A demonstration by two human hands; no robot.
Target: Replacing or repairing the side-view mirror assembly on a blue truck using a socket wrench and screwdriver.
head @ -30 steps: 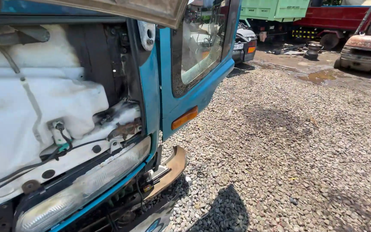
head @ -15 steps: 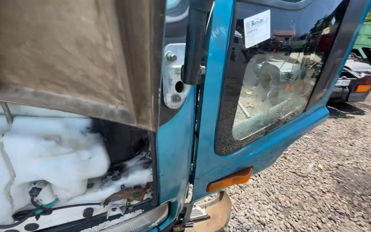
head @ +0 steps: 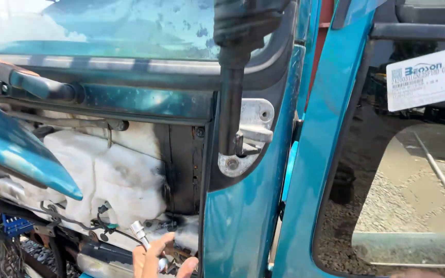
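Right hand [head: 161, 260] low at frame bottom, fingers closed on small metal socket tool [head: 139, 231] just above knuckles, under white washer tank [head: 106, 177]; keep tool square, clear of wiring nr tip; left hand not in view.

Windshield [head: 104, 25] at top, wiper arm [head: 37, 85] just below it at left, reservoir tank [head: 104, 175] beneath in the open front bay, hand [head: 158, 257] below the tank, mirror bracket [head: 233, 113] right of the bay, door window [head: 413, 195] farthest right
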